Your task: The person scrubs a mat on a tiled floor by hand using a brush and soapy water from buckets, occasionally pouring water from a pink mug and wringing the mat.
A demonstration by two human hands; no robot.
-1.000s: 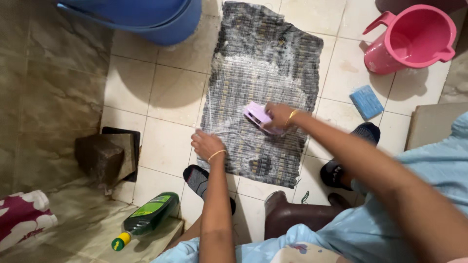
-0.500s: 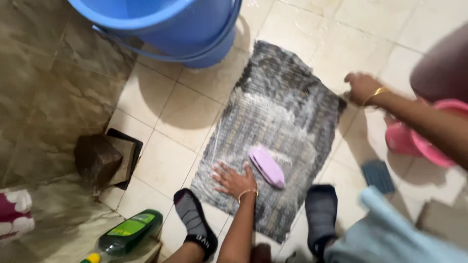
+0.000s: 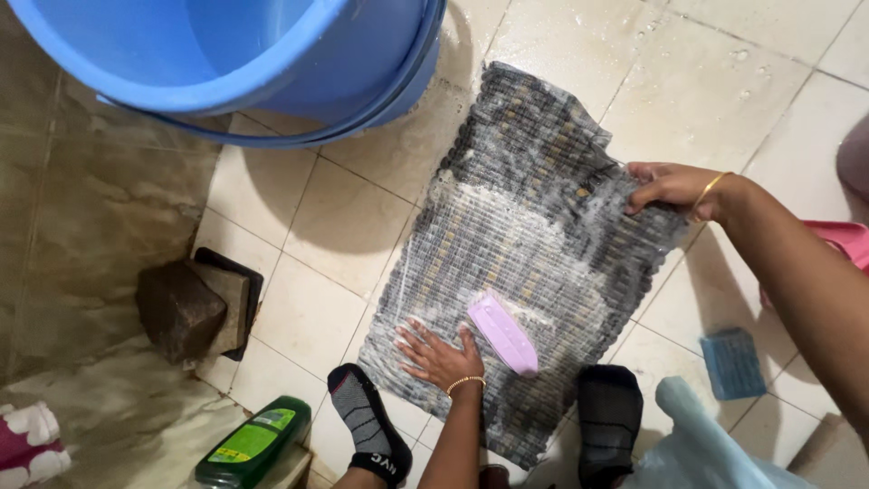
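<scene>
Left hand [image 3: 437, 353] — flat, fingers spread on soapy mat [image 3: 525, 244], beside lilac brush [image 3: 503, 332] | right hand [image 3: 670, 186] — fingers pinching mat's far-right edge | mat on floor below blue bucket [image 3: 272, 63]

Coarse woven cloth mat [image 3: 534, 235] soapy wet, smooth plastic brush [image 3: 502, 332], glossy floor tiles [image 3: 706, 91]

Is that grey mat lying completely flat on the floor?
Mostly spread flat, soapy, but not entirely: the right hand pinches the mat at its right edge, which bunches there, while the left hand presses flat.
</scene>
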